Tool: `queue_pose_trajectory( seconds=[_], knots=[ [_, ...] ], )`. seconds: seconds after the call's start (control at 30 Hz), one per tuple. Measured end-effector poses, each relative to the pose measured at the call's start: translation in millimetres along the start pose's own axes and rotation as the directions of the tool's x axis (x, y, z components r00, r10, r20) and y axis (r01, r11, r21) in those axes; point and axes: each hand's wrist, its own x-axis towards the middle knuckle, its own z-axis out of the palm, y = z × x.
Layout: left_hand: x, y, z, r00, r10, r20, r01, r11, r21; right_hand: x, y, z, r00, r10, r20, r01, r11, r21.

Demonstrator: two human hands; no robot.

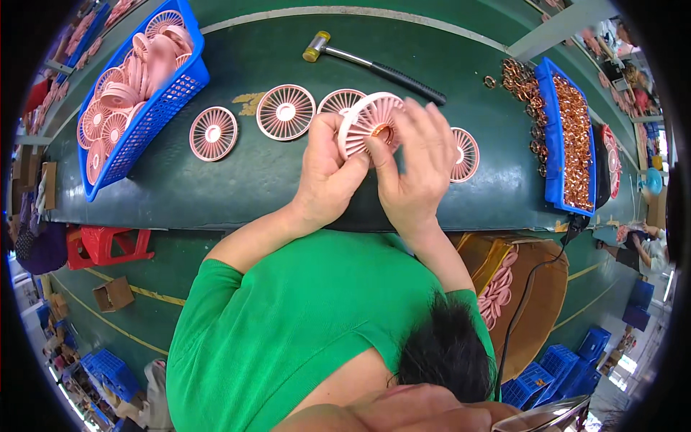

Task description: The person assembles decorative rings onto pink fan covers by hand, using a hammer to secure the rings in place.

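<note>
Above the near edge of the green table, my left hand (322, 176) grips a round pink fan grille (358, 121) by its left rim, tilted up. A copper-coloured ring (385, 133) sits at the grille's hub. My right hand (417, 162) has its thumb on that ring; its other fingers, partly blurred, curve by the grille's right side. Behind the held one, another pink grille (338, 101) lies partly hidden. Two more, a middle grille (286, 113) and a left grille (214, 134), rest flat on the left. One grille (464, 155) lies just right of my right hand.
A hammer (374, 68) with a yellow head lies at the far side. On the left stands a blue basket (155, 108) heaped with pink grilles. A blue tray (553, 137) of copper rings is at the right, with loose rings (529, 86) beside it.
</note>
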Motion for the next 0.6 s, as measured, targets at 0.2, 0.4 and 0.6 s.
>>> queue_pose_trajectory(
  seconds=[0.2,0.4,0.6],
  knots=[
    [-7,25,-15,0.94,-0.277,0.201,0.298,0.951,-0.085,2,23,-29,0.88,-0.348,0.322,0.299,0.934,0.194],
    [-14,8,-21,0.969,-0.12,0.214,0.06,0.962,0.265,0,52,-24,0.801,-0.316,0.508,-0.233,0.617,0.752],
    [-7,14,-7,0.88,0.063,0.471,-0.342,0.771,0.536,3,53,-47,0.818,-0.227,0.528,-0.289,0.631,0.72]
  ],
)
